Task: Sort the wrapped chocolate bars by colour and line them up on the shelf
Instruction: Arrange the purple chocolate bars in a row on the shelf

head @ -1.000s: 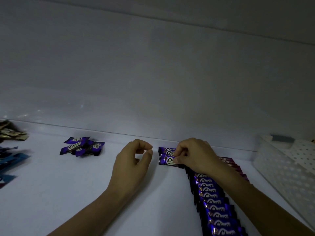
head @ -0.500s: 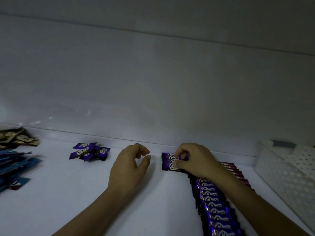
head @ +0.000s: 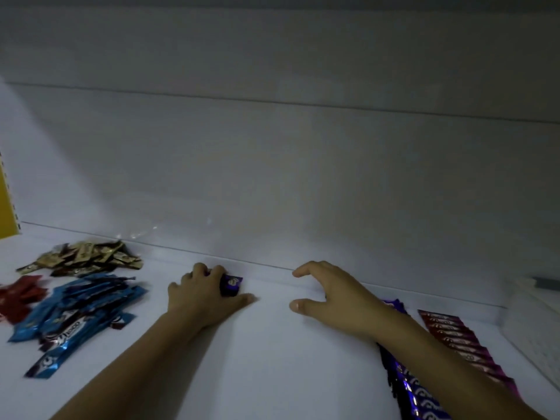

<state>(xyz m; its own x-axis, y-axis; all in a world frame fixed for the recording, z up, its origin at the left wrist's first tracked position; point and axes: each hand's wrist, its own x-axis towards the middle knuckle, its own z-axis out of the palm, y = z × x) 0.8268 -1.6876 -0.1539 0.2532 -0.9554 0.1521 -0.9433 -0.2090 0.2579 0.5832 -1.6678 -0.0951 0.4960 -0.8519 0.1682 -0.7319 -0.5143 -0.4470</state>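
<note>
Your L hand (head: 206, 295) grips the loose purple bars (head: 231, 284), at 11 o'clock on the shelf (head: 272, 359). Keep them flat, slide to 3 o'clock. R hand (head: 330, 298) is spread wide, holds nothing; let it take them to the purple row (head: 415, 392).

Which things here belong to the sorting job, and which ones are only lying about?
Job: left hand, loose purple bars, right hand, purple bar row, maroon bar row, blue bar pile, gold bar pile, red bar pile.
Lying about: white basket, yellow panel.
</note>
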